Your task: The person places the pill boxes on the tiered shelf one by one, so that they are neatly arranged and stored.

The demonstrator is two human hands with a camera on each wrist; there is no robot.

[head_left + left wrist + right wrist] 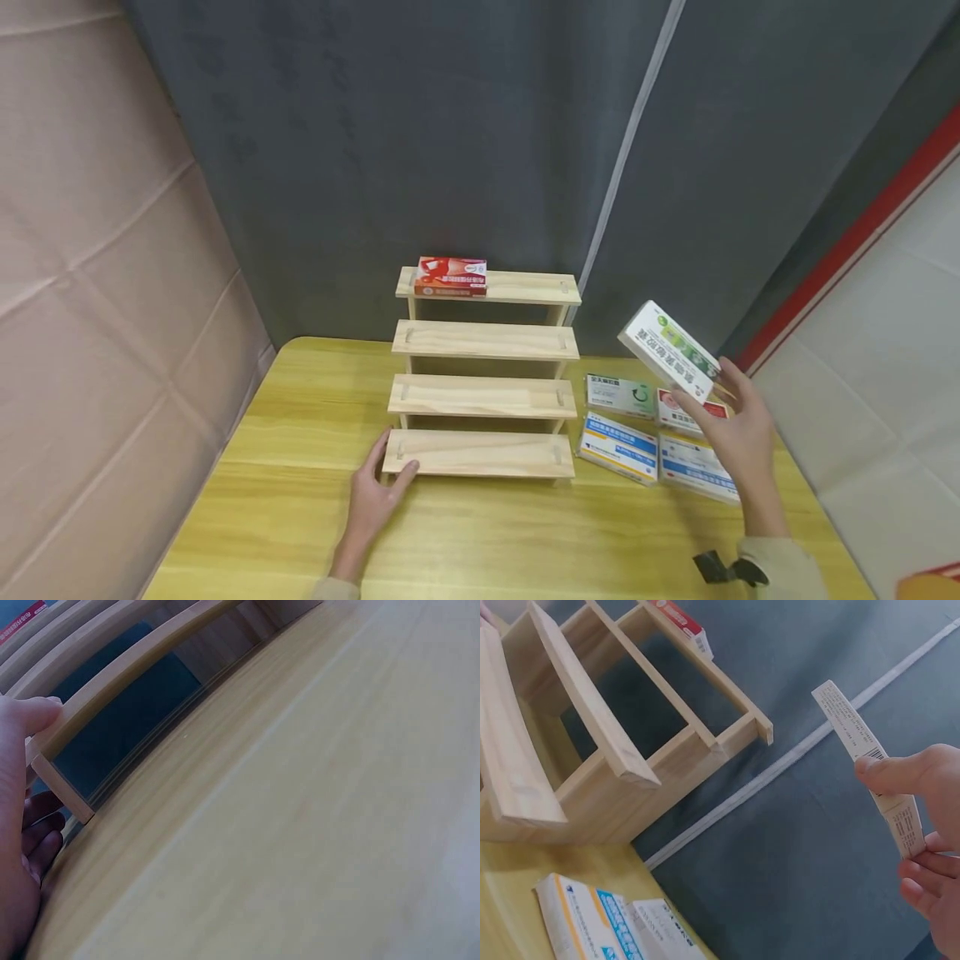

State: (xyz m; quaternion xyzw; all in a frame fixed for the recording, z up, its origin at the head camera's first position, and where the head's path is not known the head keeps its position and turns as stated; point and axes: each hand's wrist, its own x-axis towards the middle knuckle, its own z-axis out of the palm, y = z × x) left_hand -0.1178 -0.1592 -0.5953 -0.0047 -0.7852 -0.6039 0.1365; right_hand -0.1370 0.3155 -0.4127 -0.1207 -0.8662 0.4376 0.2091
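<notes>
Rack (483, 398), wood, stepped: qty 1, w/ 4 shelf boards (480, 454). Cartons, qty 6 tot.: on rack's top board, 1 red carton (450, 275); R of rack, held in R hand (742, 429), 1 wht/grn carton (670, 350); on tbl. (322, 417) R of rack, 4, viz. 1 pale-grn carton (619, 395), 2 blu/wht cartons (617, 447), 1 red/wht carton (678, 411). Hand covers part of this last grp., so 4 is prob., not cert. Hands: qty 2, incl. L hand (372, 500) at L end of rack's lowest board. Tbl.: qty 1, under rack. Pale strip (628, 137): qty 1, behind rack.
</notes>
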